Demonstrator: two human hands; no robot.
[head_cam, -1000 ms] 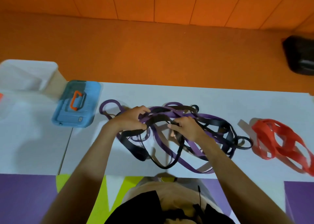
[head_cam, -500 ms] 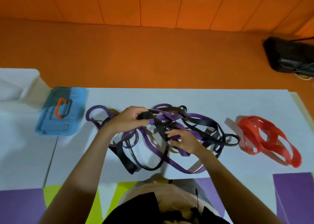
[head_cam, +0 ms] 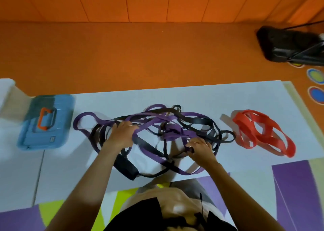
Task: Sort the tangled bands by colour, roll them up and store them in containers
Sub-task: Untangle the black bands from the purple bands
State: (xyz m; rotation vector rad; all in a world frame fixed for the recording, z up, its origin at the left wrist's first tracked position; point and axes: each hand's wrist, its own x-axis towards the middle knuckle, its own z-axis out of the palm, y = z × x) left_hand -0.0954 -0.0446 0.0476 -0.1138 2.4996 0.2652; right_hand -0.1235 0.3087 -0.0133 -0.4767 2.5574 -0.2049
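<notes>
**Both hands in the knot — red bands set apart**

The tangle (head_cam: 168,131) of purple and black bands lies at the middle of the white surface (head_cam: 192,94), close to its near edge, where both arms reach it without stretching. The left hand (head_cam: 122,134) has its fingers curled round a purple band (head_cam: 149,124) on the tangle's left side and lifts that strand clear. This looks like an anchor, holding one colour taut so its path through the black bands (head_cam: 205,121) can be followed. The right hand (head_cam: 201,147) works at the near right of the knot with fingertips pinched on a strand. Blur hides whether that strand is purple or black.

The red bands (head_cam: 263,132) lie in a loose heap toward the right edge, apart from the tangle. By that placing, red seems sorted but not yet rolled. A blue case (head_cam: 46,124) with an orange handle sits shut near the far left corner — probably one of the containers, parked out of the way until rolls are ready.

The step in hand appears to be separating purple from black, so the task is early.
</notes>
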